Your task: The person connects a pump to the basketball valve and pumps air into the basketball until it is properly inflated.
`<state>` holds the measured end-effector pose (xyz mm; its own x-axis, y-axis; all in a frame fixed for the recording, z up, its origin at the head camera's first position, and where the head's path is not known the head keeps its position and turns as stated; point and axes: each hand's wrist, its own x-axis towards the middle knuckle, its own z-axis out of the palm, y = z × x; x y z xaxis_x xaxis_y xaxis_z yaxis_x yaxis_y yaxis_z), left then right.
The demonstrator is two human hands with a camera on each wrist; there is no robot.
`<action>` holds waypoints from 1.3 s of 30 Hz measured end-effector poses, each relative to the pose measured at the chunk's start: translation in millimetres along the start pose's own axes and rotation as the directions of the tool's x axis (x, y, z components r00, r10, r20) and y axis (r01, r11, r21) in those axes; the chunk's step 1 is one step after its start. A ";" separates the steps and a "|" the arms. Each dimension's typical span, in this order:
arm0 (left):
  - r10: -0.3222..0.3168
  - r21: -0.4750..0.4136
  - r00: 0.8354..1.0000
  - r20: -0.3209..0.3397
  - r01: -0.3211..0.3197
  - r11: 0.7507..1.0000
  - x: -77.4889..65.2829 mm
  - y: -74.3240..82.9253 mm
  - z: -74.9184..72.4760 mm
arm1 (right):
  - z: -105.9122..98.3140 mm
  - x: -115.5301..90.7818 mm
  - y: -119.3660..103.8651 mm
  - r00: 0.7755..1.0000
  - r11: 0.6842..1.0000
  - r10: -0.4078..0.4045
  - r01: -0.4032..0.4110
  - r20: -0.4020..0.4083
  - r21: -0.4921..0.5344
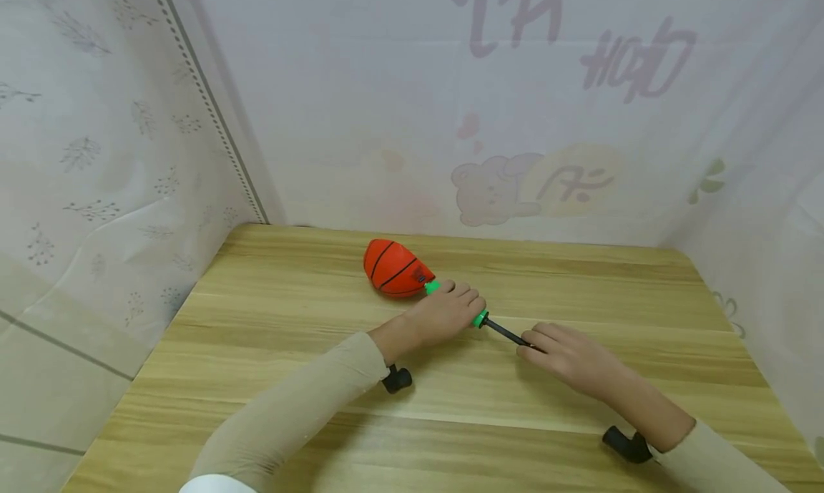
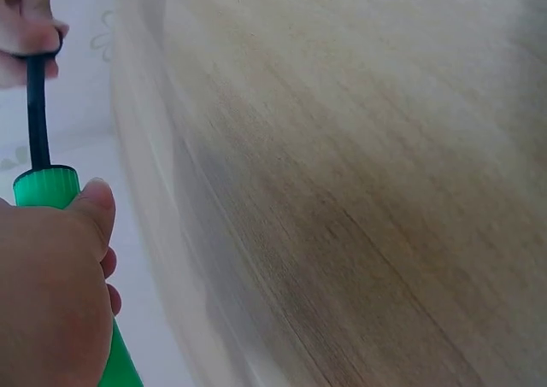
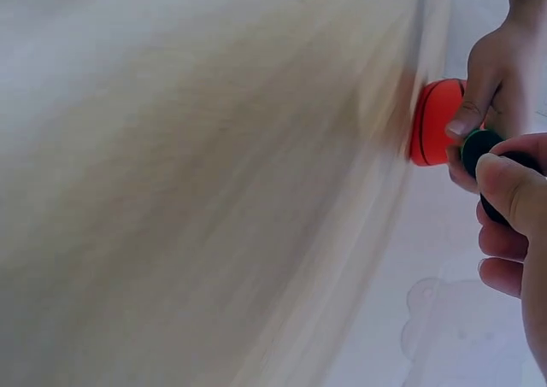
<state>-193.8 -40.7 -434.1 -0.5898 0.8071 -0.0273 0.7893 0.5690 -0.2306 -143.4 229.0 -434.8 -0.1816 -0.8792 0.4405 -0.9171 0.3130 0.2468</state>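
A green hand pump (image 1: 479,317) is held slantwise above the table, its black rod (image 1: 506,331) drawn out toward the right. My left hand (image 1: 447,313) grips the green barrel, which also shows in the left wrist view as a ribbed green collar (image 2: 46,187). With thumb and fingers my right hand (image 1: 569,357) holds the black handle (image 3: 504,178) at the rod's end. An orange-red ball (image 1: 394,270) with black lines, partly deflated and caved in, sits at the pump's far tip. Whether a needle joins them is too small to tell.
The wood-grained table (image 1: 309,350) lies beneath both hands. A printed pale curtain (image 1: 360,121) hangs behind it and at the sides. Black camera mounts (image 1: 397,379) stick out below each wrist.
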 end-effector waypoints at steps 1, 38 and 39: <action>-0.001 0.003 1.000 0.001 0.001 1.000 0.0 0.1 0.1 | 2.2 3.0 1.3 1.000 1.000 -0.008 0.008 0.001 -0.006; 0.038 0.016 0.999 -0.038 -0.037 0.999 -2.3 -7.9 6.9 | -6.8 -21.5 -7.3 1.000 1.000 0.011 -0.011 -0.005 0.014; 0.039 0.012 0.999 -0.036 -0.038 0.999 -2.6 -8.1 6.9 | -8.0 -24.1 -8.2 1.000 1.000 0.012 -0.012 -0.005 0.013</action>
<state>-199.8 -48.5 -438.9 -0.5521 0.8338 -0.0009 0.8094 0.5356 -0.2409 -128.6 250.5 -440.5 -0.1911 -0.8737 0.4474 -0.9194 0.3189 0.2302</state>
